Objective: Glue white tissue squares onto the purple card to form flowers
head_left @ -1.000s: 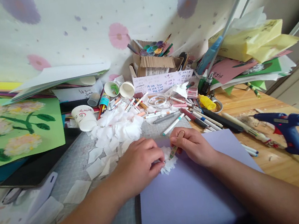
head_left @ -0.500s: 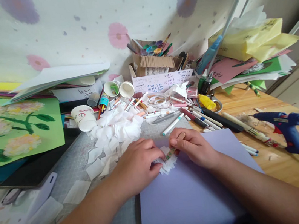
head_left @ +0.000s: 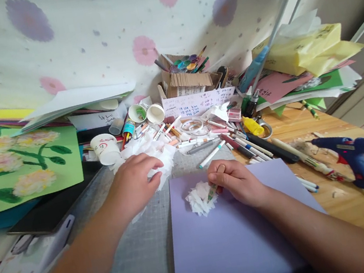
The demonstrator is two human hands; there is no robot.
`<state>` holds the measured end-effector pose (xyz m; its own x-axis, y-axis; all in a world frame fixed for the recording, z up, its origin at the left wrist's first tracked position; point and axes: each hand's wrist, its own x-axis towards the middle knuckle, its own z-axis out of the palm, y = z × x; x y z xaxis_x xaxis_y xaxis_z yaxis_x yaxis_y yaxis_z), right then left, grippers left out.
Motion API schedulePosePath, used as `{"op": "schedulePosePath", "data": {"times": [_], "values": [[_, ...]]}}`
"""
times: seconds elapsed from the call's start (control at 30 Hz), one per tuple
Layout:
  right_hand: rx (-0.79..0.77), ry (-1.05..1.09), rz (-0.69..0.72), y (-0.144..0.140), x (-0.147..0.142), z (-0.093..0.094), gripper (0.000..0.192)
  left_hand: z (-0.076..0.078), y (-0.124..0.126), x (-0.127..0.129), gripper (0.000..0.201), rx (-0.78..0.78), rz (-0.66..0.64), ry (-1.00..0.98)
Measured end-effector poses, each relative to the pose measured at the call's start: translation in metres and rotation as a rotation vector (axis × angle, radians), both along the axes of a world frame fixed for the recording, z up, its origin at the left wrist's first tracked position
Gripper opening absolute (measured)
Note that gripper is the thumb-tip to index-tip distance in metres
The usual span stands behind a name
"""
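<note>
My right hand (head_left: 240,180) is closed around a short wooden stick (head_left: 213,191) with a green-patterned lower part. The stick slants down, its tip at a ruffled cluster of white paper pieces (head_left: 198,200). Under the cluster lies a purple sheet (head_left: 235,244), near whose upper left part the cluster sits. My left hand (head_left: 133,184) is at a pile of white tissue-paper pieces (head_left: 168,157), left of the sheet. Its thumb and index finger are apart, with nothing visible between them; the other fingers are partly hidden.
A blue glue gun (head_left: 354,154) with a cord lies at the right. Markers (head_left: 213,153) and pens crowd the back, near a paper cup (head_left: 105,149) and a cardboard box (head_left: 189,79). A green flower picture (head_left: 33,166) leans at the left.
My left hand has left the white cluster and moved left to the loose paper pieces. My right hand stays by the cluster with the stick. The view has shifted slightly.
</note>
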<state>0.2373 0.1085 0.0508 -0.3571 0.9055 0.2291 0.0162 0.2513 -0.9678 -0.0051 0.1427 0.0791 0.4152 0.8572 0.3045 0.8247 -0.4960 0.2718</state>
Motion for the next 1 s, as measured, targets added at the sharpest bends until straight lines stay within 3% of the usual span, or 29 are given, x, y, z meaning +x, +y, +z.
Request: {"op": "schedulePosePath", "data": {"times": [0.13,0.3,0.63,0.7,0.8,1.0], "values": [[0.006,-0.011,0.003,-0.001,0.001,-0.001,0.034,-0.004,0.007,-0.006,0.024,0.021,0.0,0.17],[0.013,-0.001,0.002,-0.001,0.001,0.001,0.032,-0.009,0.006,0.003,0.027,0.034,0.016,0.207],[0.019,0.019,0.003,-0.001,-0.001,0.0,0.034,-0.015,0.015,0.028,0.018,0.204,0.238,0.317],[0.016,0.02,0.002,-0.001,0.0,0.0,0.035,-0.013,0.015,0.028,0.011,0.199,0.245,0.312],[0.015,0.003,-0.008,-0.002,0.0,0.002,0.036,-0.01,0.015,0.024,0.017,0.167,0.229,0.272],[0.007,0.014,-0.023,-0.001,0.0,0.003,0.041,-0.004,0.01,0.011,0.022,0.017,0.142,-0.038]]}}
